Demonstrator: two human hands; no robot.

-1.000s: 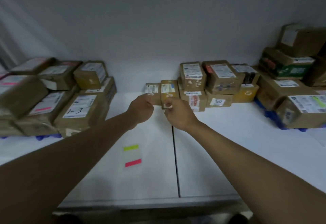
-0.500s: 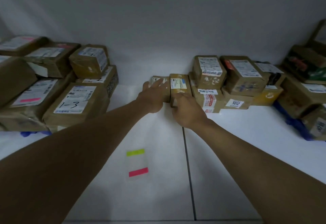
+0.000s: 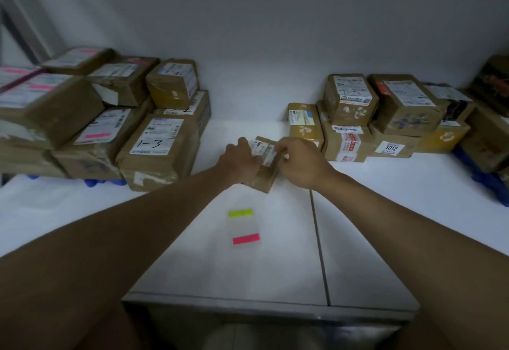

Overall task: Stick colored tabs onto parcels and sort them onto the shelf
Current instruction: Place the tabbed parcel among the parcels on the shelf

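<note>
Parcel (image 3: 265, 163) gripped by left hand (image 3: 239, 160) and right hand (image 3: 301, 163), beyond the tab sheet (image 3: 243, 226); tabbing likely comes next.

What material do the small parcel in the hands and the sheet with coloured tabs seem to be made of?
The small parcel looks like brown cardboard wrapped in glossy tape, with a white paper label on top. The tab sheet seems thin translucent plastic film: the white surface shows through its middle, with one yellow-green and one pink strip. Blur leaves this uncertain.
</note>
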